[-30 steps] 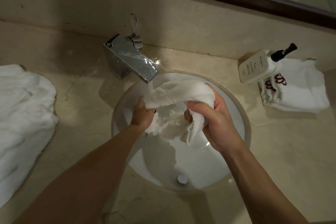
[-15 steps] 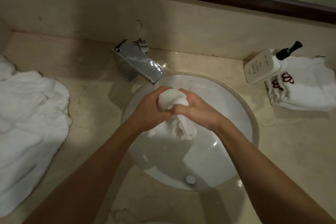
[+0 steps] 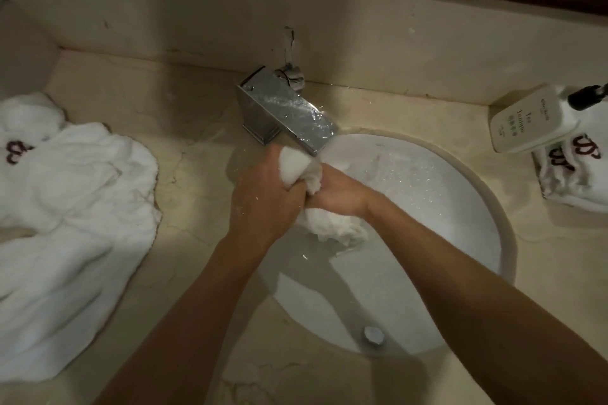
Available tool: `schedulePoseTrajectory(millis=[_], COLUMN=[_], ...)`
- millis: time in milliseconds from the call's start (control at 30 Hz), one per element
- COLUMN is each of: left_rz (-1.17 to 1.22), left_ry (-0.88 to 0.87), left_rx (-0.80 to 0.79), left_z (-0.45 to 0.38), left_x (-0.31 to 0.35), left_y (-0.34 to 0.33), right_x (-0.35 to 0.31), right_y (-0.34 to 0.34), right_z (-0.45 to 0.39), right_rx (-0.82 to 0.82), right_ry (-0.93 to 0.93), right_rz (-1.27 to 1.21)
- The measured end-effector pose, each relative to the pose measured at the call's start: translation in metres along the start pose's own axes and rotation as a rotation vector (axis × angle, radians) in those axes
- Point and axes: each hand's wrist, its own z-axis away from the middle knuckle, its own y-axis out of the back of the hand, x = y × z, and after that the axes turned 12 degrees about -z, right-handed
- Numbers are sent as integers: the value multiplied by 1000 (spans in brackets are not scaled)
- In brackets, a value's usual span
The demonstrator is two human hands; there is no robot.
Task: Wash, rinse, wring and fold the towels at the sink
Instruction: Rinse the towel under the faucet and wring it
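Both hands' grip on towel (image 3: 297, 166), faucet (image 3: 289, 113) above

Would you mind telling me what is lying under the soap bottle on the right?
The soap bottle rests on folded white towels with dark red embroidery. How many are stacked, and anything beneath them, is hidden.

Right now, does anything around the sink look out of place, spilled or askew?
Yes: the soap bottle lies tipped on its side, propped on the folded towels right of the sink. Left of it, the towel pile is a loose heap. Both hands, left hand and right hand, grip the wet towel under the faucet.
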Motion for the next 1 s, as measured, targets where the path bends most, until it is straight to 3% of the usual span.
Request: schedulePoseTrajectory(millis=[100, 200, 333, 433, 600, 667, 767, 833, 1000], left_rz=[-90, -200, -224, -373, -445, -328, 109, 347, 584], left_ry=[54, 19, -170, -227, -266, -260, -76, 8, 52], left_rx=[20, -66, -114, -183, -136, -166, -201, -210, -113], left_z=[-5, -11, -12, -15, -28, -29, -22, -11, 17], left_x=[-10, -13, -4, 11, 20, 19, 9, -1, -3], left_y=[6, 2, -8, -11, -18, -23, -27, -31, -26], right_x=[-17, -20, -4, 14, 19, 26, 39, 54, 82], right_y=[11, 21, 25, 20, 19, 16, 6, 0, -26], right_z=[-17, -24, -12, -9, -5, -3, 7, 13, 1], right_rx=[-90, -37, 94, 189, 320, 403, 492, 523, 612], right_ry=[-171, -216, -23, 61, 275, 296, 126, 134, 138], right_rz=[245, 356, 157, 296, 569, 523, 158, 60, -82])
